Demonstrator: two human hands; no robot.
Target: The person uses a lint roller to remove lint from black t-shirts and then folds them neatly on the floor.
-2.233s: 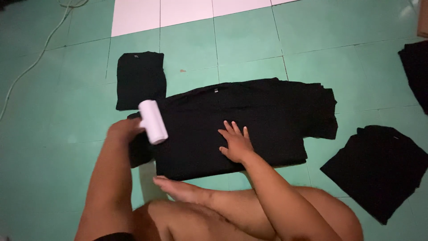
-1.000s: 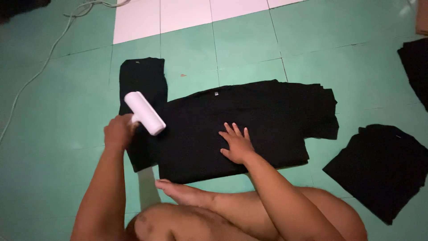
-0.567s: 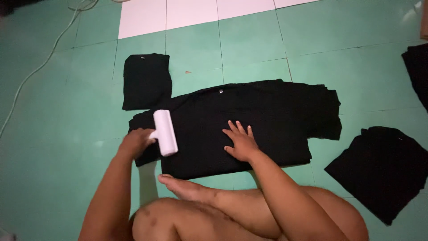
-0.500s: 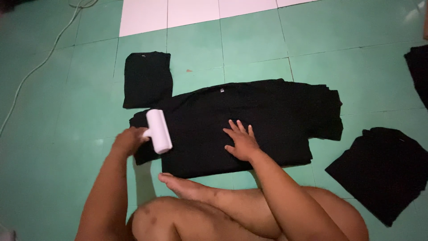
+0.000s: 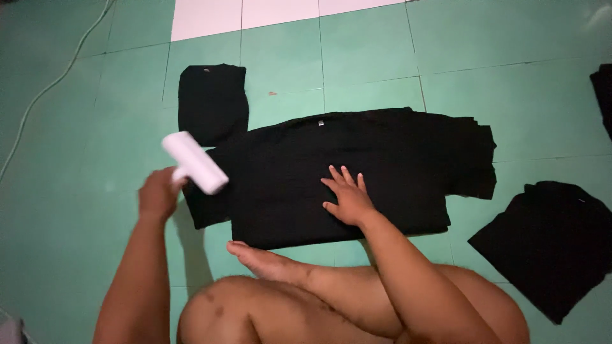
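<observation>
A black T-shirt [image 5: 382, 159] lies spread flat on the green tiled floor in front of me. My left hand [image 5: 158, 193] grips the handle of a white lint roller [image 5: 194, 162], which is lifted just off the shirt's left sleeve. My right hand [image 5: 346, 196] rests flat on the middle of the shirt, fingers spread, pressing it down. My bare legs and foot [image 5: 264, 261] are folded just below the shirt's lower edge.
A folded black garment [image 5: 211, 102] lies just beyond the shirt's left sleeve. Another black garment [image 5: 551, 242] lies at the right, and a further one [image 5: 602, 95] at the far right edge. A pale cable [image 5: 51, 86] runs across the floor at the left. White tiles [image 5: 255, 13] are at the top.
My left hand has rolled the lint roller back and forth over the shirt's left sleeve; it is now lifted up and to the left. My right hand has stayed pressed on the shirt.
</observation>
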